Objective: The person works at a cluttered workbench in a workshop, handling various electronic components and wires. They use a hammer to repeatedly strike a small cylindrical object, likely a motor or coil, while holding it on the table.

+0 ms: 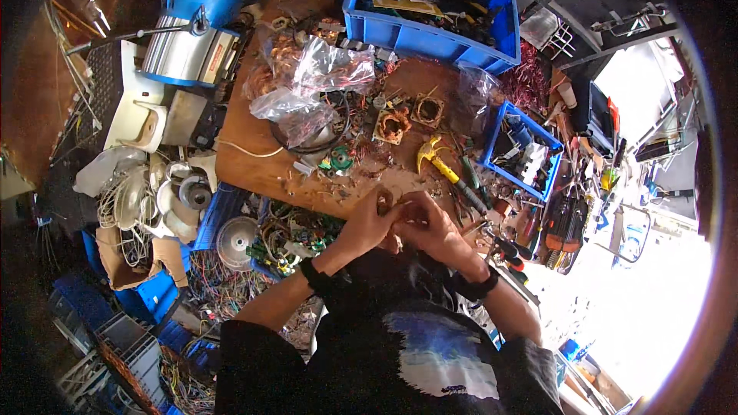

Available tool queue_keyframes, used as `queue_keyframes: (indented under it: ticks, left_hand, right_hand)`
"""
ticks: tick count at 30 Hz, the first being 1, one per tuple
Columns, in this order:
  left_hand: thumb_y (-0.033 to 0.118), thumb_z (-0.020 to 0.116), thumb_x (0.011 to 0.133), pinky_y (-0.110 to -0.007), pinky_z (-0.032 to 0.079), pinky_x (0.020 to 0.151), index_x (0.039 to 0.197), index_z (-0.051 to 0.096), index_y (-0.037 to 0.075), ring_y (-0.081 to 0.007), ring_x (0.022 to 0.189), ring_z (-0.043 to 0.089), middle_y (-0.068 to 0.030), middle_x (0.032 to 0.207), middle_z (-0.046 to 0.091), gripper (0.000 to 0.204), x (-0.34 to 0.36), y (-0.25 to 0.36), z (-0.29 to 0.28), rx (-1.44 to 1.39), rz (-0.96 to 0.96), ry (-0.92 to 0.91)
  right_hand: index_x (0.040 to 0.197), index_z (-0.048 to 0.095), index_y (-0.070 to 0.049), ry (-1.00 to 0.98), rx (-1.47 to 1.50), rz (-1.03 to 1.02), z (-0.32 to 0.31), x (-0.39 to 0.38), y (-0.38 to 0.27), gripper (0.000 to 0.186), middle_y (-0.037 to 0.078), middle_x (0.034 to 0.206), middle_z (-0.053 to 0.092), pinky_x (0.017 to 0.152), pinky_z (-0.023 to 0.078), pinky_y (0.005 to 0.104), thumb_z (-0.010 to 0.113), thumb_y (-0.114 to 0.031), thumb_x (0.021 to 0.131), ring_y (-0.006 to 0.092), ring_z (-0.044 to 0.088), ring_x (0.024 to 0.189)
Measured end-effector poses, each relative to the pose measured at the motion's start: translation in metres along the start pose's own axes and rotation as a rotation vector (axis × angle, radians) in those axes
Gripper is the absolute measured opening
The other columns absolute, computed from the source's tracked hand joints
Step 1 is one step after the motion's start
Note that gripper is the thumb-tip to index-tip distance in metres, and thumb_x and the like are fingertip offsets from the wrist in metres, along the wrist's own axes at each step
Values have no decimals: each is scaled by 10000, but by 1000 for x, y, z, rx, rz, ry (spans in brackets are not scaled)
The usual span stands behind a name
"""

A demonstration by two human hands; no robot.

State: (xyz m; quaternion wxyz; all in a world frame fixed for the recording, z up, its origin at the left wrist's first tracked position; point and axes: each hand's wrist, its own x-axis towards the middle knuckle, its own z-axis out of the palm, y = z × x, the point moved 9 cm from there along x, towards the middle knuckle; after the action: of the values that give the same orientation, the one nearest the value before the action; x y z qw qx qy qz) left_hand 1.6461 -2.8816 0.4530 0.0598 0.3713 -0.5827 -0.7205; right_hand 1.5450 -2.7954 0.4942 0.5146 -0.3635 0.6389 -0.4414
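Note:
My left hand and my right hand meet at the table's near edge, fingers bent and pinched around something small that is mostly hidden by them and too small to name. Just beyond them on the wooden table are scattered scraps and a small green round part. A yellow-headed hammer with a dark grip lies up to the right. Two square metal parts with copper windings sit farther back, beside clear plastic bags.
A blue crate of scrap stands at the back, a smaller blue basket at the right. Pliers and screwdrivers crowd the right edge. Left are a blue-and-silver machine, white plastic pieces, and bins of circuit boards and wires.

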Motion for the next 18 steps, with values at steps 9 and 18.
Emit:
queue_keyframes:
  ticks: [9, 18]
  left_hand:
    - [330, 572, 1041, -356, 577, 797, 1281, 580, 17, -187, 884, 666, -91, 1069, 695, 395, 70, -43, -67, -360, -2, 200]
    - [379, 433, 1062, -388, 676, 707, 1295, 527, 20, -276, 876, 718, -134, 1137, 664, 439, 103, -64, -115, -335, -292, -136]
  right_hand:
    - [1374, 540, -5, 77, 360, 143, 11, 96, 36, 413, 91, 1279, 643, 968, 542, 362, 636, -181, 1012, 222, 658, 1111]
    - [1369, 574, -45, 153, 694, 348, 9, 148, 106, 411, 126, 1304, 627, 967, 563, 419, 575, -284, 1035, 240, 631, 1168]
